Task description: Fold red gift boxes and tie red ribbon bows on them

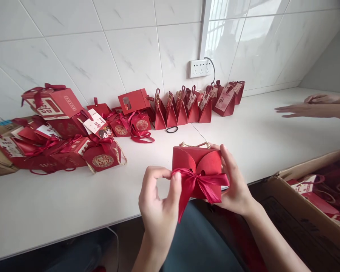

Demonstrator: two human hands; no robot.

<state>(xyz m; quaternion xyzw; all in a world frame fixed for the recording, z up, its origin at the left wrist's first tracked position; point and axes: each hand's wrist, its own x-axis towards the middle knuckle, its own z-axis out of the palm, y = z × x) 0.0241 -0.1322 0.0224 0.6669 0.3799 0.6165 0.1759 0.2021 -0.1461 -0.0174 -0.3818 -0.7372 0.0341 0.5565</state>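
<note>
A red gift box [184, 156] with rounded, overlapping flaps is held up in front of me, just over the table's near edge. A dark red satin ribbon [191, 183] is tied in a bow across its front, and a beige twisted cord shows along its top. My left hand [160, 200] pinches the left loop of the bow between thumb and index finger. My right hand [232, 185] grips the box's right side, its thumb upright along the edge; some fingers are hidden behind the box.
Finished-looking red boxes [102, 160] are piled at the left, and several triangular red boxes [181, 113] line the wall. A black hair tie [172, 129] lies before them. At right stands an open cardboard carton [283, 185] with red boxes inside. Another person's hands [303, 109] reach in. A power strip [200, 68] is on the wall.
</note>
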